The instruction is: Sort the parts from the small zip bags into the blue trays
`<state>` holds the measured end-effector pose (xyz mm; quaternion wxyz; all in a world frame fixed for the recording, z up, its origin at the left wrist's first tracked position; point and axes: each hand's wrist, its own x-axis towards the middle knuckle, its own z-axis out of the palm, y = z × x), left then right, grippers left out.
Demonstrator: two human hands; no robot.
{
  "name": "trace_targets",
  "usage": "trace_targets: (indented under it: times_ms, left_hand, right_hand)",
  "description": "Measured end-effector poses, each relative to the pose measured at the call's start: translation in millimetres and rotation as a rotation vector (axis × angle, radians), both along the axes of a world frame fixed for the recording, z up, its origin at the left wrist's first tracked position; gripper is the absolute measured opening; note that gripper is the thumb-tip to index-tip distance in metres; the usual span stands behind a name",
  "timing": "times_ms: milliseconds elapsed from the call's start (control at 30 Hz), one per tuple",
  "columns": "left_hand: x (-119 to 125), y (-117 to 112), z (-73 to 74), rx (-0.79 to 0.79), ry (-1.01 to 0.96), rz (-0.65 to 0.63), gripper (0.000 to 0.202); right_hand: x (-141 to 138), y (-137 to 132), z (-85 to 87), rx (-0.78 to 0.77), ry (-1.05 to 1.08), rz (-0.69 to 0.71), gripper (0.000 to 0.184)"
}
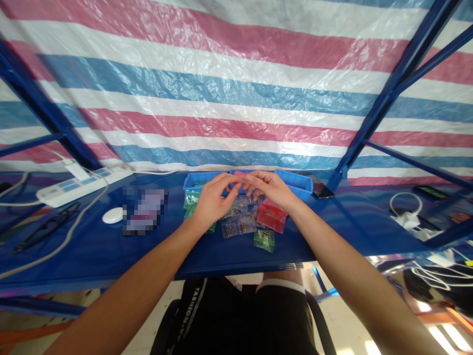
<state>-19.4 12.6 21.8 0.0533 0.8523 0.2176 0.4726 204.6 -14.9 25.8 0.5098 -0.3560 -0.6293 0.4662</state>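
My left hand [214,199] and my right hand [273,188] meet over the middle of the blue table, fingertips drawn together in a pinch. Whatever is between them is too small or hidden to make out. Under the hands lie several clear zip bags [231,228] with small brass-coloured pieces inside. Red zip bags [271,215] are piled below my right hand, and a single green zip bag [263,240] with dark pieces lies nearer the table edge. More green bags [191,198] show beside my left hand, partly covered by it.
Blue plastic bins [300,183] stand in a row behind the hands. To the left are a blurred-out phone-like item [146,212], a round white object [113,215], glasses [48,228] and a white power strip [83,186] with cables. A dark phone [320,187] lies right of the bins.
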Motion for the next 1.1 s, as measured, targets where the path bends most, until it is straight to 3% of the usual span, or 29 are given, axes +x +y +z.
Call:
trace_targets:
  times_ms: [433,667,800,1100]
  left_hand:
    - [1.5,0.2,-0.8,-0.070,-0.036,0.003,0.022]
    - [2.8,-3.5,1.7,-0.012,0.031,-0.082,0.061]
    - [3.5,-1.6,-1.6,0.053,0.093,-0.105,0.054]
    - [-0.9,-0.3,1.9,0.039,-0.012,-0.034,0.020]
  right_hand:
    - [2.4,6.1,-8.5,0.062,-0.046,-0.055,0.038]
    - [1.0,6.1,-7.0,0.015,0.042,-0.056,0.041]
    - [0.1,4.9,-6.4,-0.026,0.073,-0.028,0.047]
    - [-2.8,3.3,-4.2,-0.075,0.028,-0.018,0.048]
